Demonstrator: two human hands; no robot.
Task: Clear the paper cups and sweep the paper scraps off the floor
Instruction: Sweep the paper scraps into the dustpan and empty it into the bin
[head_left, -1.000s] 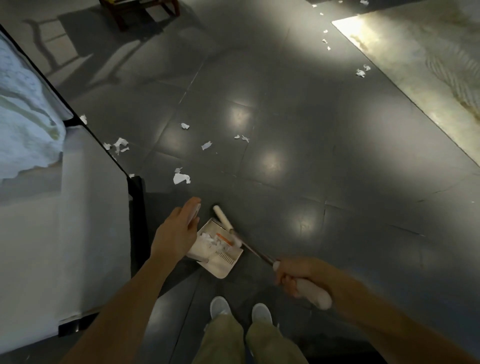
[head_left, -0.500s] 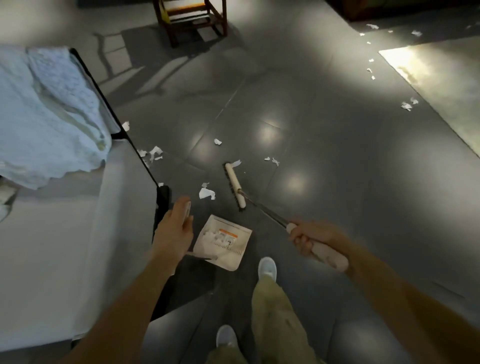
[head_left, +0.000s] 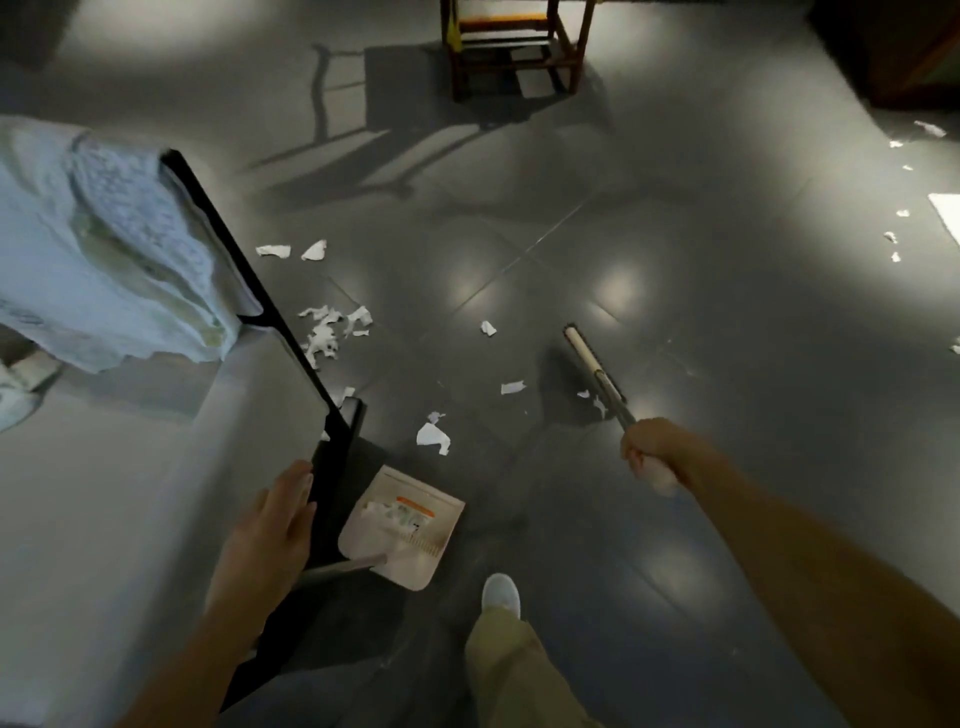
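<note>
Black table leg (head_left: 340, 457) beside dustpan (head_left: 410, 540)

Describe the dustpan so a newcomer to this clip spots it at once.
Follow the black edge of the white table on the left down to its near leg. Just right of that leg is the dustpan, its handle in the left hand. Unlike the loose paper scraps around, it is a pale flat tray with an orange label.
</note>
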